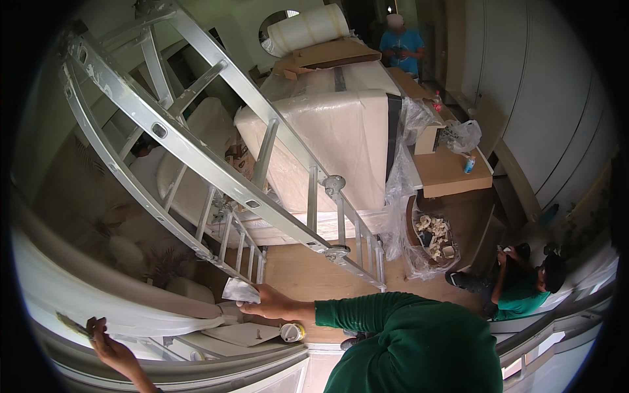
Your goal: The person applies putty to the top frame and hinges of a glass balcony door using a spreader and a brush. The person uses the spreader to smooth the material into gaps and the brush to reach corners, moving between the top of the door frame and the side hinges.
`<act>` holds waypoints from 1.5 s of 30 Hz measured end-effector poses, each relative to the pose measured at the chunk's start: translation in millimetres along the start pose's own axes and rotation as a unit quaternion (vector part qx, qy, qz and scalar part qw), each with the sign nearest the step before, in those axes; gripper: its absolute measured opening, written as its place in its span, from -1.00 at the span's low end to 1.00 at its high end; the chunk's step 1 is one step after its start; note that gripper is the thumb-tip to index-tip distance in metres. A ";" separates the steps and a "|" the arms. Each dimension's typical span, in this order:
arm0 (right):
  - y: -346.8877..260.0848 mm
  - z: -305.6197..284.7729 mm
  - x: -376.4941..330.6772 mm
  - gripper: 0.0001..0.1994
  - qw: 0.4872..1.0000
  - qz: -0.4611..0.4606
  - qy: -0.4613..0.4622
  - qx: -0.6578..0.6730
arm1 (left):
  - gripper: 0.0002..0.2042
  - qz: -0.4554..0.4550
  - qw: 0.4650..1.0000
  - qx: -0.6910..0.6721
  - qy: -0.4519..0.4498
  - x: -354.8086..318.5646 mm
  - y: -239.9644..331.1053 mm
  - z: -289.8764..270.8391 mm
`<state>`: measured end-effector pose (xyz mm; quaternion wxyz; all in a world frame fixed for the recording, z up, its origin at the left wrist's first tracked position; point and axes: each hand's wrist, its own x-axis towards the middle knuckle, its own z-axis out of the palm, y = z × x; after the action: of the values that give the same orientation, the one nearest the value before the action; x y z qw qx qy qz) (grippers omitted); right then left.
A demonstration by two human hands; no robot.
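Observation:
At the lower left, my left hand [113,350] is closed round a narrow flat tool [73,323] with a yellowish-brown end; whether it is a putty knife or a brush, I cannot tell. It is raised in front of the pale wall. My right hand [272,305], at the end of a green sleeve, grips a flat grey-white plate [239,290], like a broad filling blade, by its lower edge. Just beyond this hand stands a metal folding ladder [203,157]. Below it, a small white tub [292,332] sits beside a flat white sheet [244,334].
A plastic-wrapped mattress [321,144] stands behind the ladder. To its right are a cardboard-covered surface [455,177] and a container of crumpled scraps [434,237]. A person in green [527,298] sits at the right; a person in blue [403,47] stands at the back.

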<state>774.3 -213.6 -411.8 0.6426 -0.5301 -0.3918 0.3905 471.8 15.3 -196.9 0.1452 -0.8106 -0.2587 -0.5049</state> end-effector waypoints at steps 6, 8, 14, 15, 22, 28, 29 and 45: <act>0.5 -48.0 7.0 -0.70 0.974 -0.064 -0.026 0.216 | -0.70 -0.134 0.771 -0.598 -0.173 -97.2 228.3 172.6; -0.2 -65.0 12.6 -0.73 0.972 -0.008 -0.031 0.234 | -0.70 -0.095 0.797 -0.569 -0.177 -93.9 251.3 188.2; 32.1 -80.8 19.3 -0.63 0.902 0.084 -0.068 0.419 | -0.72 -0.084 0.797 -0.557 -0.218 -106.8 246.6 187.7; 37.2 -81.1 21.5 -0.62 0.893 0.113 -0.048 0.434 | -0.72 -0.100 0.798 -0.557 -0.208 -114.5 241.6 186.0; 54.8 -66.7 21.2 -0.59 0.991 0.035 0.046 0.117 | -0.72 -0.225 0.717 -0.587 -0.302 -175.3 234.7 175.4; 74.6 -62.3 -6.1 -0.59 0.984 0.076 0.083 0.136 | -0.70 -0.134 0.779 -0.534 -0.301 -180.1 268.0 161.8; 73.9 -65.8 -11.9 -0.60 0.982 0.071 0.093 0.148 | -0.70 -0.119 0.772 -0.534 -0.324 -178.2 273.8 158.3; -35.4 -145.2 -113.2 -0.59 0.880 -0.313 0.193 -0.301 | -0.20 0.137 0.855 -0.386 -0.318 -101.2 380.7 159.9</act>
<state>866.7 -376.7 -405.9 0.6036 -0.6124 -0.5046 -0.0780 770.1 -246.6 -349.3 -0.2020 -0.9452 0.0390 -0.2536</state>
